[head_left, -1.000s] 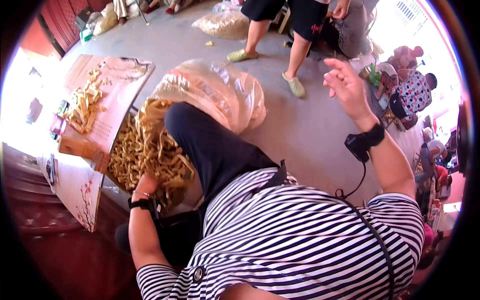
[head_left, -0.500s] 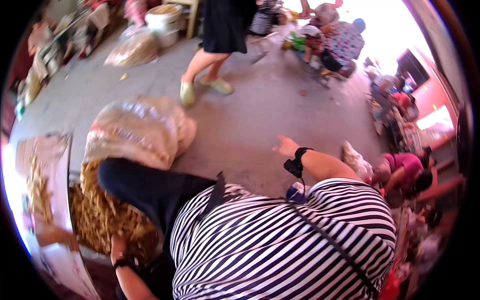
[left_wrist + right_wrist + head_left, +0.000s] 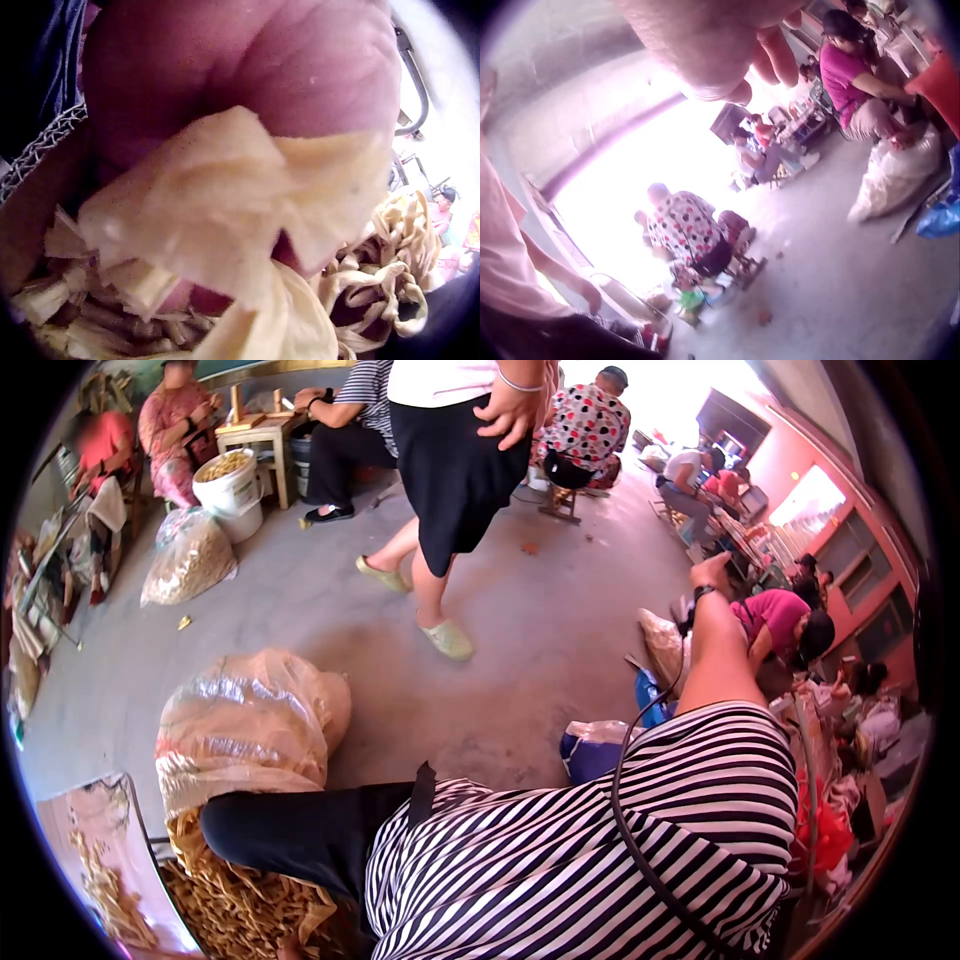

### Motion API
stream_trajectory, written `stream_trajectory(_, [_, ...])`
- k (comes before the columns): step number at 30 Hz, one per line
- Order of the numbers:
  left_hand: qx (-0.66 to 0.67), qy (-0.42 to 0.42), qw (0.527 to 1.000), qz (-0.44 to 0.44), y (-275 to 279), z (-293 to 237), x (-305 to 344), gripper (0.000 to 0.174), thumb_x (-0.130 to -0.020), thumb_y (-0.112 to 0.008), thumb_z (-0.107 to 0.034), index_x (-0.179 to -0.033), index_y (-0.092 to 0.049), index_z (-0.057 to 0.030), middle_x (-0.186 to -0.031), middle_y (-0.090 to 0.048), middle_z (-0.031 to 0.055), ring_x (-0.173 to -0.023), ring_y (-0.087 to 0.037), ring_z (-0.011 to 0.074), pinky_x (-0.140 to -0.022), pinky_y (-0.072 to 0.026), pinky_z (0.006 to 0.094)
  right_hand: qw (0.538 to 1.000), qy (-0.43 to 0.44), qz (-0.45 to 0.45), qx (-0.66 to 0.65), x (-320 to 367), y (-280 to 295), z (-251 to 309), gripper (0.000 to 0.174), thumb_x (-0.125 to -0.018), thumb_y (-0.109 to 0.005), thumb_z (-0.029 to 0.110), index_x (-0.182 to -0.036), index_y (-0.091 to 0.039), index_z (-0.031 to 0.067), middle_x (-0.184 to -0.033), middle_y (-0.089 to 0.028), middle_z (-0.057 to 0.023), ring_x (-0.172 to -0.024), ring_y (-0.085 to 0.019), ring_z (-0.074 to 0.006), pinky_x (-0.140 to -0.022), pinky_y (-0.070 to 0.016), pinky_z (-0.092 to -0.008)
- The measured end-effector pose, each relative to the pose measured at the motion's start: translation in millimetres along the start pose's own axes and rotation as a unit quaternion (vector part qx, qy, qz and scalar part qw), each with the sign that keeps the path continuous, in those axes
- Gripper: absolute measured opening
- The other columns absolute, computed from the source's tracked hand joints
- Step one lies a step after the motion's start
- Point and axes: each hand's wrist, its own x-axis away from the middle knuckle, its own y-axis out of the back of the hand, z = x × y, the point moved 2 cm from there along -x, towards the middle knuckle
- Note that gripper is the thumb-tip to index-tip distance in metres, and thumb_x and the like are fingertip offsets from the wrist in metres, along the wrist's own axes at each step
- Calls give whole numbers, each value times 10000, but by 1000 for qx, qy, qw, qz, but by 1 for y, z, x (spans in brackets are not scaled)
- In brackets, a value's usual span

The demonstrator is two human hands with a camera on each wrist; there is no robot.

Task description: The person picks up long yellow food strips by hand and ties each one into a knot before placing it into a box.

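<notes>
My left hand point(image 3: 247, 67) is low in a heap of pale yellow, ribbon-like strips point(image 3: 245, 910), at the bottom edge of the head view. In the left wrist view a broad, crumpled pale yellow strip point(image 3: 217, 202) lies across the palm, held in the hand and hiding most of the fingers. More strips point(image 3: 390, 262) lie tangled below and beside it. My right hand point(image 3: 711, 570) is stretched out to the right, in the air. In the right wrist view its fingers point(image 3: 776, 56) hang loosely bent with nothing in them.
A big plastic sack point(image 3: 250, 720) stands beyond my knee. A board point(image 3: 105, 860) with strips on it is at the left. Someone in a black skirt point(image 3: 455, 480) stands ahead. Another sack point(image 3: 190, 560) and a white bucket point(image 3: 228, 490) are farther back. People sit around the room.
The head view has swung to the right and up. My right arm has gone from raised, through lowered, to stretched out at the right. The left hand stays in the heap.
</notes>
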Motion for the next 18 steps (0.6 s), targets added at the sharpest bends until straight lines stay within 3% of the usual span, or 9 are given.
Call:
stream_trajectory(6, [42, 18, 999, 11, -2, -27, -5, 327, -865, -587, -307, -1057, -645, -50, -957, -664, 168, -896, -617, 308, -749, -476, 416, 987, -117, -71, -79, -82, 96, -5, 614, -912, -437, 329, -1413, -196, 70, -1294, -543, -160, -1149, -565, -311, -951, -381, -545])
stream_trajectory(10, [74, 24, 997, 13, -2, -28, -2, 323, -866, -579, -313, -1048, -657, -58, -939, -670, 161, -872, -624, 291, -736, -478, 410, 984, -114, -129, -43, -96, 117, 13, 595, -903, -442, 298, -1396, -211, 56, -1276, -559, -159, -1136, -576, -306, -911, -405, -559])
stream_trajectory(12, [97, 26, 995, 10, -2, -23, 1, 321, -866, -575, -316, -1043, -663, -63, -930, -673, 157, -861, -628, 283, -730, -479, 406, 982, -106, -155, -36, -70, 130, 31, 582, -899, -426, 282, -1382, -205, 43, -1275, -563, -159, -1128, -579, -322, -901, -412, -558])
stream_trajectory(15, [163, 18, 986, 3, 0, 2, 6, 320, -867, -568, -320, -1036, -672, -70, -916, -677, 151, -844, -633, 270, -720, -481, 401, 991, -77, -102, -43, -112, 88, 33, 514, -891, -417, 291, -1329, -331, 35, -1270, -561, -173, -1112, -585, -327, -894, -428, -543])
stream_trajectory(17, [261, -9, 965, 6, -1, 35, 11, 319, -868, -564, -323, -1032, -678, -74, -906, -680, 147, -832, -637, 262, -714, -482, 398, 996, 22, 13, 84, -85, 33, 49, 438, -886, -435, 318, -1236, -446, 55, -1239, -583, -159, -1093, -595, -309, -893, -442, -505])
stream_trajectory(18, [285, -13, 958, 7, 2, 40, 17, 319, -868, -562, -324, -1029, -681, -76, -902, -682, 145, -826, -638, 258, -710, -482, 397, 973, 101, 89, 187, -65, -1, 54, 411, -883, -444, 331, -1190, -503, 65, -1224, -594, -152, -1083, -600, -301, -892, -449, -486])
